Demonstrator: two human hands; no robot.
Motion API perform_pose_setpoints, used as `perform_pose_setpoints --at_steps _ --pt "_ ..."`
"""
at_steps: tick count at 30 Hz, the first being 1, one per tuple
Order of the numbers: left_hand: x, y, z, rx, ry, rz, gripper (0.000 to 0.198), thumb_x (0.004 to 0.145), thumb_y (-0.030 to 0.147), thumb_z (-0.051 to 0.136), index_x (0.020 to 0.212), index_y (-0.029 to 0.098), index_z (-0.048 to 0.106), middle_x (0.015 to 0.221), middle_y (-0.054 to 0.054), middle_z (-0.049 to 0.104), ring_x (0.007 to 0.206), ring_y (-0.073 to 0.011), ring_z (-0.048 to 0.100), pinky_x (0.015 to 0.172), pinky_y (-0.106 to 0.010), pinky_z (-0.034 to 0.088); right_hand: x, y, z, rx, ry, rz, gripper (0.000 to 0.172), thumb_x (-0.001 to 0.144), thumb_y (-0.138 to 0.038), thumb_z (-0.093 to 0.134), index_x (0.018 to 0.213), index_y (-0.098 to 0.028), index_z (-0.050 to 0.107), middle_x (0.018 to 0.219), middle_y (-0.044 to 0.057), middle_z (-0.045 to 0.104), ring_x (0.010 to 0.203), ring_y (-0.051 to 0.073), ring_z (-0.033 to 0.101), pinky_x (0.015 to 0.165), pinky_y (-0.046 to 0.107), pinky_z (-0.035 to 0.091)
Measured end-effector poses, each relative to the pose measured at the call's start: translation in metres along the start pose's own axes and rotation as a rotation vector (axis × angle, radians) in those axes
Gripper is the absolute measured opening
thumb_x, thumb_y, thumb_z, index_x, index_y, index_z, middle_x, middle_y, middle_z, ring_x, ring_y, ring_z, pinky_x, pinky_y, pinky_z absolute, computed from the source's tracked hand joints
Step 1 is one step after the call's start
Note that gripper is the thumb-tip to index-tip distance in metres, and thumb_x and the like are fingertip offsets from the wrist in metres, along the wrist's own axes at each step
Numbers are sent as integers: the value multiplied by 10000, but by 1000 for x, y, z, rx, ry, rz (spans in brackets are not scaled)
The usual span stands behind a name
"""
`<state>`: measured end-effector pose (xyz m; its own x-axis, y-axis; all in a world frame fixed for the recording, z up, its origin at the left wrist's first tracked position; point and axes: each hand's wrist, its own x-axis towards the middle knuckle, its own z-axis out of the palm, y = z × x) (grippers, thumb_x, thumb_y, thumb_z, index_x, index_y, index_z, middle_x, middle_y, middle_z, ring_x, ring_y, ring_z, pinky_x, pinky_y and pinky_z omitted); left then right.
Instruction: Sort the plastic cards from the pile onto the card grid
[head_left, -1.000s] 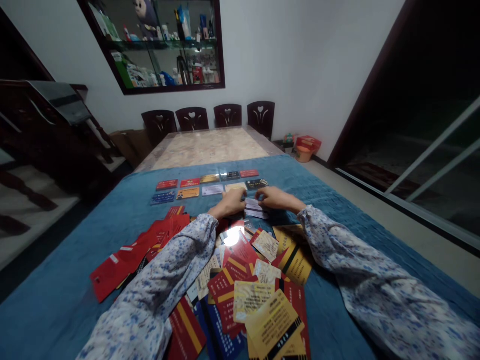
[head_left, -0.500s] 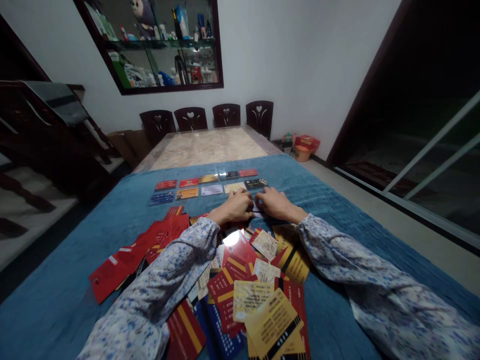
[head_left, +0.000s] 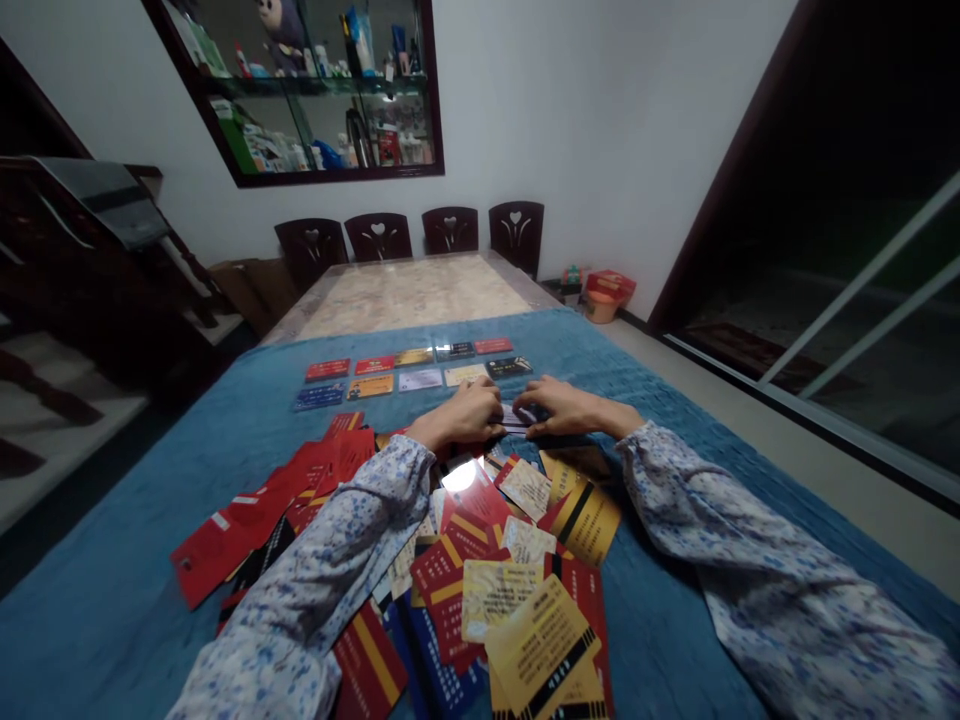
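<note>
Nearest, at 6 o'clock: a loose heap of cards (head_left: pixel 495 590), red, yellow and dark blue, overlapping at all angles on the blue cloth (head_left: pixel 120 630). Fans out toward 8 o'clock in a run of red cards. Crossed at 7 o'clock by the left sleeve (head_left: pixel 330 560), flowered, lying over the heap. At 4 o'clock the right sleeve (head_left: pixel 720 540), just beside the heap.

Farther out, just past the heap's 12 o'clock edge: the left hand (head_left: pixel 466 415) and the right hand (head_left: pixel 574 408), knuckles up, nearly meeting. Between them a small stack of cards (head_left: pixel 517 418), gripped at both short ends. Left fingers curled in, tips closed on the stack's 9 o'clock end. Right thumb and fingers pinched on its 3 o'clock end. Long axis of the stack from 9 to 3 o'clock, about flat, one long edge toward the person. Hard to tell whether resting on the cloth or lifted just clear.

At 11 o'clock from the hands, near them: two rows of cards (head_left: pixel 420 380), five to a row, laid flat side by side, long axes again 9 to 3 o'clock.

Beyond the cloth's far edge, at 12 o'clock: a marble tabletop (head_left: pixel 412 290), then four dark chairs (head_left: pixel 450 228) against the wall. Above them, at 11 o'clock, a glass-fronted wall cabinet (head_left: pixel 322 100) crowded with bottles and boxes.
</note>
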<state>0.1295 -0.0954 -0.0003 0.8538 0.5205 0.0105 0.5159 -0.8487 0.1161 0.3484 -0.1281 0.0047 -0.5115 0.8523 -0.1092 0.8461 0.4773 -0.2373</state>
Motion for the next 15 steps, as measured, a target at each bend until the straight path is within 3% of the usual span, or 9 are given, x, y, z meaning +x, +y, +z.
perform_pose_setpoints --at_steps 9,15 --pt "0 -1 -3 -70 23 81 190 900 243 665 741 175 745 880 -89 690 955 -228 595 953 -339 435 -2 8 -6 11 -3 -141 247 829 -281 717 1051 -217 805 1052 87 749 997 261 628 1045 419 413" --pt "-1 -1 -7 -169 39 28 170 836 207 629 734 179 763 796 -74 717 803 -190 617 811 -279 456 -6 10 -13 76 3 -140 272 839 -215 658 1056 -227 821 1062 73 795 988 249 664 1044 398 423"
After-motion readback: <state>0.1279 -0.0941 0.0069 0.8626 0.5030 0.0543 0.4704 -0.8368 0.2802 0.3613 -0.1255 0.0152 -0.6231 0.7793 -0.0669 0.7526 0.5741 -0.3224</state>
